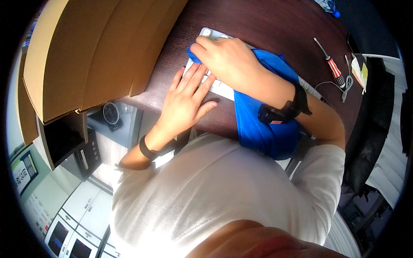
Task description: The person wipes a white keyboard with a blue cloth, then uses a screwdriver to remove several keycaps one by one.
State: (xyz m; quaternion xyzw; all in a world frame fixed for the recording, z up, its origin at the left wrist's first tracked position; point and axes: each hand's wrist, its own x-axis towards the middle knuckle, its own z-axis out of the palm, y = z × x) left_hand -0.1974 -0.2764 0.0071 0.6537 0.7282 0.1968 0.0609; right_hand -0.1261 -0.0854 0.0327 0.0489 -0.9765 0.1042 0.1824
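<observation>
A white computer keyboard (222,91) lies on the dark brown desk, partly hidden by my hands and a blue cloth (267,132). My left hand (187,96) rests flat with spread fingers, its fingertips on the keyboard's near left part. Above it, my right hand (222,56) is bent over the keyboard's left end, its fingers closed on a bunched blue end of cloth. The larger part of the blue cloth passes under my right forearm and hangs over the desk's front edge.
A large cardboard box (96,54) stands at the left. To the right lie a screwdriver (335,71) with a striped handle, a coiled grey cable (347,88) and a torn wrapper (359,72). Black fabric (371,129) hangs beyond the right desk edge.
</observation>
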